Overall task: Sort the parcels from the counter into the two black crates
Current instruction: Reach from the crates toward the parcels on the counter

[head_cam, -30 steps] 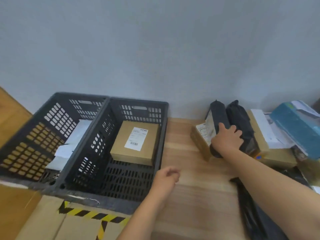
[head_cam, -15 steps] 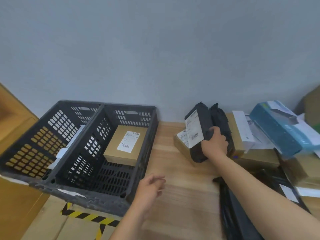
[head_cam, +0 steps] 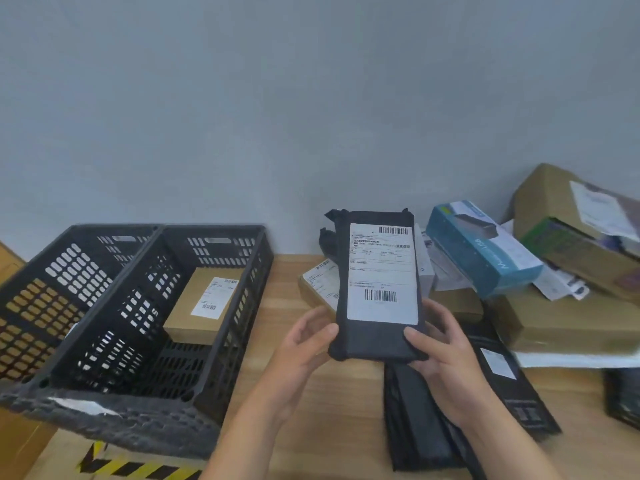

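Both hands hold a black parcel (head_cam: 377,289) upright above the tabletop (head_cam: 332,403), its white shipping label facing the camera. The left hand (head_cam: 304,344) curls around the lower left corner, thumb on the front edge and fingers behind. The right hand (head_cam: 440,351) grips the lower right corner the same way, thumb pressed on the front below the label. The parcel hangs clear of the wood, between the crates and the pile of goods.

Two black crates stand side by side at the left. The right crate (head_cam: 221,341) holds one brown box (head_cam: 197,306) with a white label, lying flat against the far wall. The left crate (head_cam: 41,299) is partly cut off; its contents cannot be told.

Behind the held parcel lie another black parcel (head_cam: 327,237) and a small brown box (head_cam: 317,285). At right, a blue box (head_cam: 485,251) leans on stacked brown cartons (head_cam: 561,327). Flat black bags (head_cam: 422,427) lie on the tabletop under the right wrist.
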